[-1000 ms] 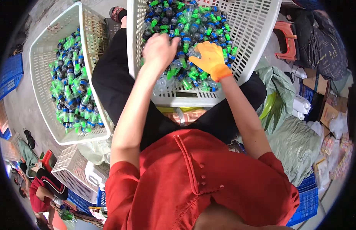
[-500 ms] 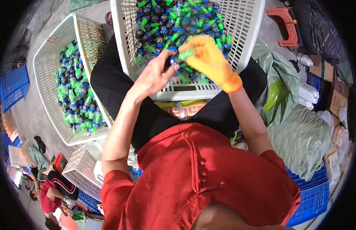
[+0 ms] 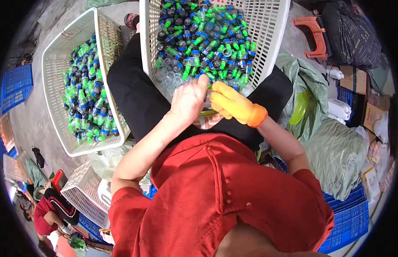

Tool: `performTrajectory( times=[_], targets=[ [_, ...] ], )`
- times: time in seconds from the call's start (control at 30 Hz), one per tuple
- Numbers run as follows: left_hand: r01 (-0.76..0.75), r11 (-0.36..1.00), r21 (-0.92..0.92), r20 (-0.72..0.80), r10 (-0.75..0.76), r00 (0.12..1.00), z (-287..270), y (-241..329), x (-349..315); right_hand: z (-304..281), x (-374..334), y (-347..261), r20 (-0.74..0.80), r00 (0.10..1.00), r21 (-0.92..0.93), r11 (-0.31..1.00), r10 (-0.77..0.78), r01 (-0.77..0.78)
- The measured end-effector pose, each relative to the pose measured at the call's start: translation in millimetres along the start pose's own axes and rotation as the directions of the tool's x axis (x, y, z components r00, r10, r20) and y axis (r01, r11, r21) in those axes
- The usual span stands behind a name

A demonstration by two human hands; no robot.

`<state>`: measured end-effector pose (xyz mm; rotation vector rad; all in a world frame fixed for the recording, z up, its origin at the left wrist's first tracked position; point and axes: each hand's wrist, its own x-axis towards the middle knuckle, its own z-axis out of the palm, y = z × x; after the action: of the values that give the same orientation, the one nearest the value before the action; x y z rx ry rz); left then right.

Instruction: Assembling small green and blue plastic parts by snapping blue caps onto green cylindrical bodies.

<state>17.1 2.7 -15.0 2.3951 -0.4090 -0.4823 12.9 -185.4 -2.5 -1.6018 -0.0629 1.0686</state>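
My bare left hand (image 3: 189, 100) is closed, thumb uppermost, at the near edge of a white slatted crate (image 3: 274, 43). My right hand (image 3: 233, 104), in a yellow glove, is closed right against it. Between them the hands grip a small plastic piece (image 3: 208, 86); only a sliver of green shows, as the fingers hide the rest. Inside the crate lie many small plastic pieces (image 3: 203, 36) with green tips, blue bands and dark or clear bodies. Clear cup-like pieces (image 3: 169, 80) gather at its near left.
A second white crate (image 3: 49, 77) of similar pieces stands to the left. An orange-red plastic stool (image 3: 312, 36), a green sack (image 3: 308, 81) and a grey-green sack (image 3: 336, 152) lie to the right. Another person (image 3: 47, 214) sits at the lower left.
Both hands have come down toward me, from over the heap to the crate's near edge. The green-and-blue piece, plain to see before, is now mostly covered by the fingers.
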Motion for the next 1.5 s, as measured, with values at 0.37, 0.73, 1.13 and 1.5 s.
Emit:
performTrajectory(
  times=[0.37,0.73,1.13,1.5],
  targets=[
    [-0.034,0.982,-0.184,-0.038,0.027,0.999,-2,-17,22,1,20,-22,-0.245,0.911,-0.564,0.813,-0.331,0.143],
    [0.046,0.922,0.384,-0.468,0.152,0.870,58,-79,218,-142,90,42,-0.379,0.778,-0.765,0.642,-0.502,0.041],
    [0.207,0.132,-0.969,0.152,-0.338,0.929,-24,-58,130,-105,76,-4,-0.251,0.762,-0.714,0.645,-0.597,0.270],
    [0.134,0.034,-0.990,0.101,-0.480,0.871,-13,-16,48,-26,54,-24,-0.133,0.504,-0.896,0.321,-0.853,0.308]
  ],
)
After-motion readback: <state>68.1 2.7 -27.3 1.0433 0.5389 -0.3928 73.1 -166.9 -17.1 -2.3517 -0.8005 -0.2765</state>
